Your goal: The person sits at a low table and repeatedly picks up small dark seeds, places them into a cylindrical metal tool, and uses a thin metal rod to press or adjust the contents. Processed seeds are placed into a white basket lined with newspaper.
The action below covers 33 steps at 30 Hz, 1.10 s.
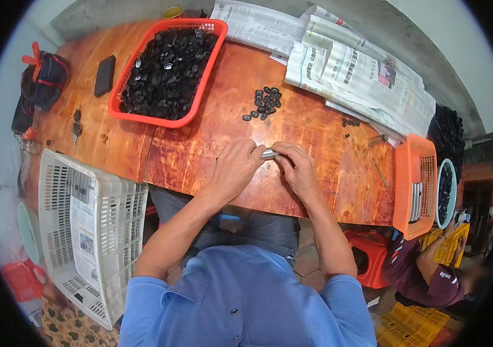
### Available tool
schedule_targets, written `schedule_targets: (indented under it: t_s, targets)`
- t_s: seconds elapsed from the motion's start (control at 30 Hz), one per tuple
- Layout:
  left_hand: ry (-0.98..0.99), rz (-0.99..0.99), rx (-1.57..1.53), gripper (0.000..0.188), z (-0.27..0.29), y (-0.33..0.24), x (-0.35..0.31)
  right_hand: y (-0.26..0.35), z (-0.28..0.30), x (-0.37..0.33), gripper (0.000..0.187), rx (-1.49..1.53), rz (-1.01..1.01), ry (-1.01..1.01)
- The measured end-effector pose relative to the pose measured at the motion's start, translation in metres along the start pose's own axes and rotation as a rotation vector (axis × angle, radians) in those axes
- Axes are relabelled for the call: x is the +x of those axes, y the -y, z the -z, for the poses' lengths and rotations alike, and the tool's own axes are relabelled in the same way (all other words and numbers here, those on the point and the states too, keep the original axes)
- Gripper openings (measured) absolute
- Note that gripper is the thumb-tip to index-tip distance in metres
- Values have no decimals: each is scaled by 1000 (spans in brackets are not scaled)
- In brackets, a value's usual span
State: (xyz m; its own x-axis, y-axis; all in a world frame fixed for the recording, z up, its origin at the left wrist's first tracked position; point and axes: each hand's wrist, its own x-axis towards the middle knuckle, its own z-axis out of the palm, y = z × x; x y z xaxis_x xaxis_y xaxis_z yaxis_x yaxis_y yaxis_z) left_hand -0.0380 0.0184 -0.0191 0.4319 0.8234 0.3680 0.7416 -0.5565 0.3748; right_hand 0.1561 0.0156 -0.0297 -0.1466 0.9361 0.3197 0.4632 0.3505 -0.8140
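Over the near part of the table, my left hand [236, 166] and my right hand [296, 169] meet at a short, shiny silver metal piece [268, 154]. Each hand pinches one end of it with thumb and fingers, which hide those ends. Beyond it lies a loose cluster of small black oval parts [268, 103]. Similar black parts fill a red plastic basket [221, 46] at the far left. To my right, several silver metal bars [415, 199] stand in an orange basket [423, 150], looking much like the piece between my fingers.
Newspapers [362, 75] cover the far right edge of the wooden table [200, 156]. A black block [104, 75], keys [77, 124] and a bag [50, 81] lie left. A white crate [119, 225] stands near-left; a red stool [370, 254] and another person [425, 272] are at right.
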Motion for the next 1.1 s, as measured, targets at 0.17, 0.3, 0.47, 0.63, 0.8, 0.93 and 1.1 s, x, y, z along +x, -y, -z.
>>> schedule_targets:
  t_s: [0.17,0.3,0.47,0.63,0.8,0.93,1.1]
  targets:
    - [39,-49,-74,28,11,4,7,0,1,36,25,-178,-173,34]
    - [33,-62,-125,27,8,11,6,3,-38,58,38,-517,-131,-119]
    - [40,-89,-136,29,6,14,7,0,-42,58,52,-566,-186,-122]
    - [47,-54,-200,28,4,18,7,-6,-44,57,57,-588,-179,-129]
    - [41,-30,-137,31,-4,16,1,-6,-43,50,63,-580,-184,-65]
    - [74,-70,-114,31,-9,22,-1,-3,-43,49,63,-568,-157,-47]
    - [26,-96,-83,31,-4,20,2,-5,-44,51,61,-585,-163,-51]
